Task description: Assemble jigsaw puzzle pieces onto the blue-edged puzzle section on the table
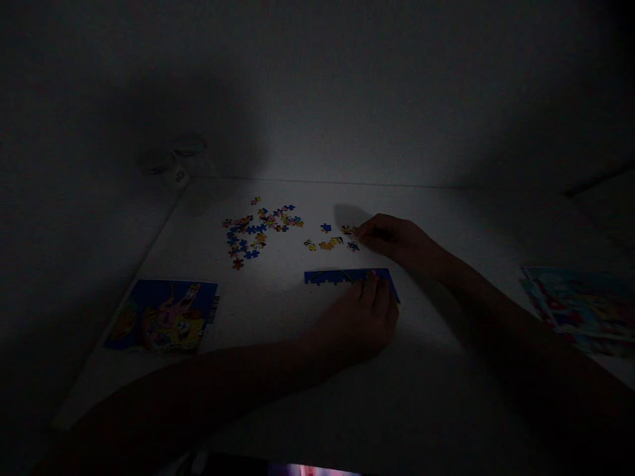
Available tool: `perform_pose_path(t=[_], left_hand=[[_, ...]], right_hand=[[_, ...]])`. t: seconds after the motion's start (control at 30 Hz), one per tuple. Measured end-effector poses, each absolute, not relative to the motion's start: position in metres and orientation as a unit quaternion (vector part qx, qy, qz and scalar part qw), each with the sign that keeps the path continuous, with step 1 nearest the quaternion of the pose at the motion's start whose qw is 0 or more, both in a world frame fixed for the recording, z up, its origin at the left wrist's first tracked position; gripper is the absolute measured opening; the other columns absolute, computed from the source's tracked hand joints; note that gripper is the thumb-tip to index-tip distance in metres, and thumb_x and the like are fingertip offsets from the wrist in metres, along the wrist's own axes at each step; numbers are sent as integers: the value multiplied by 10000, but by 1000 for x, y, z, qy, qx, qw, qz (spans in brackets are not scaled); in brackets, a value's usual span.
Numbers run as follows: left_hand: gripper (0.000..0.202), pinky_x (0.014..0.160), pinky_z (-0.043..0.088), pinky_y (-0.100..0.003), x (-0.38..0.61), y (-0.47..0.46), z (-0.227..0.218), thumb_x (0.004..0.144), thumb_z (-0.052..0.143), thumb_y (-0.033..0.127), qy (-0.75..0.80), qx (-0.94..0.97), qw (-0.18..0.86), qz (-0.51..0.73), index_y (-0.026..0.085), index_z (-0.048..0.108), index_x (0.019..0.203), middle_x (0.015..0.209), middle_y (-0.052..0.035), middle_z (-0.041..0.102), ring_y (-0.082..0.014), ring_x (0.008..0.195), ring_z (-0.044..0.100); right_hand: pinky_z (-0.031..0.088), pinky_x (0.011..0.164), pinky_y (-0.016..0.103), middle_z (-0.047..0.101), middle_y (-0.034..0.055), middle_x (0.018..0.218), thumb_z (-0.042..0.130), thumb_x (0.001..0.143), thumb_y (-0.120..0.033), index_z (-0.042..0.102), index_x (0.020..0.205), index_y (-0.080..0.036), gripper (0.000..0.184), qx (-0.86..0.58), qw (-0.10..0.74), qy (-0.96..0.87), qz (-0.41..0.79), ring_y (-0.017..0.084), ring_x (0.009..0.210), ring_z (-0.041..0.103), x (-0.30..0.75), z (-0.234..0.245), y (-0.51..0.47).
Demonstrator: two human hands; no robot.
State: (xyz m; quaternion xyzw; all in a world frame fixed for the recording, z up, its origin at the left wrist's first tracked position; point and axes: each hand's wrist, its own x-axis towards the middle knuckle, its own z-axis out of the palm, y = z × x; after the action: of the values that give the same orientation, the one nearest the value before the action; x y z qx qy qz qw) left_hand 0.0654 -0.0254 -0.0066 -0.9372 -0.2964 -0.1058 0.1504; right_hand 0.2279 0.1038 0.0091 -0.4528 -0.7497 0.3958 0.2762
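A joined strip of blue jigsaw puzzle lies on the white table, with a side running down at its right end. My left hand rests on that right part, fingers stretched out over it and hiding some of it. Beyond it, my right hand has thumb and fingers pinched at a small puzzle piece close to the table. Several loose pieces lie just left of these fingertips, among them a blue piece, an orange piece and a yellow-and-white piece.
A larger spread of loose puzzle pieces covers the table's back left. Nearer, a cartoon picture card lies at the left edge. Other colourful sheets are at the right. Clear glass jars stand at the back left corner. The scene is very dark.
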Motion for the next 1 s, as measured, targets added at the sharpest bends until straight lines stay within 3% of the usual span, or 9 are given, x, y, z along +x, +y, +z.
perform_pose_path(t=[0.23, 0.4, 0.57, 0.77, 0.9, 1.0], left_hand=[[364, 1097, 480, -432, 57, -11, -11, 1040, 440, 222, -283, -946, 63, -144, 64, 660, 1284, 1345, -170, 676, -292, 1262, 633], [362, 1099, 470, -437, 56, -8, -10, 1013, 493, 241, -275, -952, 16, -133, 69, 656, 1287, 1380, -177, 651, -293, 1318, 583], [377, 1112, 460, -429, 53, -9, -13, 1019, 475, 224, -297, -943, 11, -150, 99, 641, 1333, 1386, -157, 656, -273, 1333, 573], [369, 1086, 486, -415, 52, -7, -15, 1005, 479, 217, -285, -942, 26, -173, 107, 669, 1301, 1341, -141, 689, -271, 1272, 617], [377, 1084, 488, -409, 53, -6, -13, 1005, 459, 213, -282, -943, 28, -176, 104, 662, 1305, 1328, -130, 697, -262, 1266, 618], [382, 1077, 492, -413, 53, -4, -13, 1003, 454, 204, -284, -942, 18, -177, 112, 654, 1314, 1323, -125, 699, -258, 1269, 614]], right_hand=[[565, 915, 458, 765, 99, 1057, 693, 823, -559, 747, 955, -246, 344, -502, 237, -730, 400, 282, 988, 705, 275, 13, 74], [572, 761, 404, 755, 85, 900, 688, 831, -569, 714, 912, -229, 350, -529, 190, -720, 408, 251, 822, 691, 307, 5, 45], [557, 808, 381, 750, 55, 944, 628, 879, -418, 711, 950, -222, 225, -502, 214, -746, 381, 218, 865, 691, 320, 12, 49], [533, 778, 336, 734, 58, 928, 647, 817, -290, 708, 927, -188, 162, -533, 219, -742, 342, 196, 840, 676, 342, 14, 59], [533, 781, 321, 717, 56, 978, 614, 767, -132, 699, 971, -189, 229, -487, 192, -770, 364, 185, 862, 667, 333, 13, 52], [540, 854, 347, 692, 66, 1041, 627, 781, -110, 691, 1012, -198, 255, -444, 181, -798, 364, 197, 954, 667, 323, 16, 47]])
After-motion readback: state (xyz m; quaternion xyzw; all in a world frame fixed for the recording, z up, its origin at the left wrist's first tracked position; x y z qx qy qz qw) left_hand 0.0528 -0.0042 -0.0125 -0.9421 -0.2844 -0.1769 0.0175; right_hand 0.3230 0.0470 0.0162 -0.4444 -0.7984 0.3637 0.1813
